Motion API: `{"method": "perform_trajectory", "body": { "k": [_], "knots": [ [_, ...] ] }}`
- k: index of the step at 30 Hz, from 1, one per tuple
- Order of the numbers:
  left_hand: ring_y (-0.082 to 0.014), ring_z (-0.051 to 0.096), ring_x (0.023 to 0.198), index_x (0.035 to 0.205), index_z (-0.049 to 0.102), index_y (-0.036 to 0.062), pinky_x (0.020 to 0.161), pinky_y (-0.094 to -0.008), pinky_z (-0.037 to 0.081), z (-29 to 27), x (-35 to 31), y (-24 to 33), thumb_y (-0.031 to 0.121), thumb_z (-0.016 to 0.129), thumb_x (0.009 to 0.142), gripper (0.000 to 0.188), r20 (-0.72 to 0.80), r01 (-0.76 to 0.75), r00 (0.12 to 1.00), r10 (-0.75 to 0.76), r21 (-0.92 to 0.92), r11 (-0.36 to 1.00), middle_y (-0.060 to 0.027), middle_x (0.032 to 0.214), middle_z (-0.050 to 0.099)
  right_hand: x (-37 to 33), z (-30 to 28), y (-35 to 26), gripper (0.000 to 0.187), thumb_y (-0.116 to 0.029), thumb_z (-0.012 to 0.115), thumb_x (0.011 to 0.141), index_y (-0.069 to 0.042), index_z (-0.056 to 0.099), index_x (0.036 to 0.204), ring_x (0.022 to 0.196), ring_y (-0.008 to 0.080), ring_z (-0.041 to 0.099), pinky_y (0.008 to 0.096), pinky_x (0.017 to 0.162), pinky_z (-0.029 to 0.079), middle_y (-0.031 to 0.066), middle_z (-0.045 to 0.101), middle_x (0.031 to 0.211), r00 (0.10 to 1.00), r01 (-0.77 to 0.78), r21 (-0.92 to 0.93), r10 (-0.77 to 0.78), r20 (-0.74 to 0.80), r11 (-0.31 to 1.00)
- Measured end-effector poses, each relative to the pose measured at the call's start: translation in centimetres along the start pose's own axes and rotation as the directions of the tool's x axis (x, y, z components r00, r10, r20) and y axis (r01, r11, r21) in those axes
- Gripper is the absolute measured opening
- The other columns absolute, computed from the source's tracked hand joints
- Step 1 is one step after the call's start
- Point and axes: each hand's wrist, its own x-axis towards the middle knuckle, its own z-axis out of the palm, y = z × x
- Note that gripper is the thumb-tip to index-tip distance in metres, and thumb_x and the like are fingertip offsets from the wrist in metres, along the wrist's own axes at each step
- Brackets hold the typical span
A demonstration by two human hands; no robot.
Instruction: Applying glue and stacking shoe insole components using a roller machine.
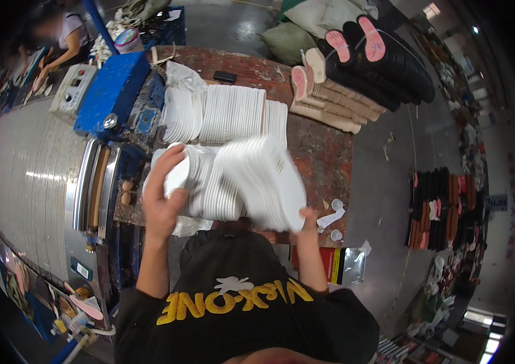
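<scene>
1. Location. The near row of white sole-shaped pieces [257, 182] lies between the person's two hands, at the near side of the scuffed red-brown worktable [321, 158]. Its right portion is tilted and blurred; whether it rests fully on the surface cannot be told.

2. Left grip. The left hand [160, 200] grasps the row's left end, fingers over the upper part of the end piece and thumb lower on it.

3. Right grip. The right hand [309, 222] grasps the row's right end low down, its thumb at the outer face; the other fingers are largely hidden.

4. Weight and stiffness. Each piece appears thin and probably light, though so many together may have noticeable bulk. The pieces seem to keep their outline, suggesting moderate stiffness; the material cannot be identified.

5. Slip. Smooth-looking faces probably slide over one another, so the middle of the row is judged the likeliest place for fanning or sagging. Breakage seems a lesser concern than bent edges.

6. Points of hold. The two end faces appear the soundest places, with even inward pressure from both palms; a hold on the upper edges alone would probably leave inner pieces loose.

7. Surroundings. A far row of similar white pieces [233, 112] stands just behind, with a blue machine [112, 91] to the left.
</scene>
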Motion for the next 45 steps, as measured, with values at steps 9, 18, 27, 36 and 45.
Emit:
{"method": "perform_trajectory", "body": {
  "k": [9,18,27,36,45],
  "knots": [
    [-0.0335,0.065,0.082,0.101,0.064,0.0042,0.072,-0.0365,0.050,-2.0,-0.9,4.3,0.041,0.056,0.086,0.040,0.522,0.003,0.852,-0.039,0.071,0.998,-0.0151,0.090,0.067,-5.6,6.8,3.7,0.094,-0.029,0.068,0.062,0.004,0.028,0.140,0.126,0.0283,0.044,0.0400,0.106,0.032,0.0172,0.044,0.135,0.900,-0.179,-0.208,0.245,0.360,0.962],
    [-0.0309,0.065,0.079,0.099,0.064,0.0057,0.068,-0.0368,0.050,-2.9,-2.3,7.9,0.051,0.053,0.086,0.048,0.568,-0.128,0.822,-0.050,0.270,0.954,-0.0124,0.086,0.066,-6.7,10.4,3.1,0.091,-0.030,0.074,0.066,0.004,0.029,0.139,0.118,0.0250,0.049,0.0340,0.101,0.036,0.0154,0.047,0.130,0.889,-0.269,-0.293,0.353,0.291,0.917],
    [-0.0305,0.062,0.076,0.090,0.062,0.0070,0.064,-0.0372,0.049,-2.3,-1.7,11.9,0.058,0.062,0.075,0.053,0.399,-0.296,0.910,0.112,0.437,0.849,-0.0100,0.083,0.063,-4.1,13.6,3.7,0.086,-0.032,0.074,0.071,0.004,0.032,0.136,0.113,0.0209,0.051,0.0323,0.098,0.039,0.0135,0.050,0.124,0.914,0.008,-0.483,0.189,0.359,0.875],
    [-0.0250,0.061,0.078,0.082,0.061,0.0059,0.074,-0.0364,0.047,1.2,0.9,13.0,0.038,0.075,0.067,0.038,0.285,-0.401,0.910,0.300,0.428,0.810,-0.0062,0.080,0.061,-0.4,15.0,2.4,0.067,-0.023,0.070,0.078,-0.003,0.039,0.133,0.114,0.0195,0.051,0.0341,0.097,0.043,0.0093,0.051,0.122,0.900,0.129,-0.324,0.027,0.435,0.937],
    [-0.0344,0.045,0.122,0.120,0.054,0.0044,0.103,-0.0506,0.032,-1.8,1.2,10.8,0.033,0.075,0.069,0.062,0.550,-0.468,0.828,0.105,0.577,0.670,-0.0181,0.127,0.050,1.8,14.8,-3.1,0.070,-0.022,0.081,0.059,-0.007,0.056,0.123,0.107,0.0322,0.050,0.0395,0.095,0.040,0.0154,0.051,0.115,0.793,0.602,-0.786,-0.217,0.569,0.138]
  ]
}}
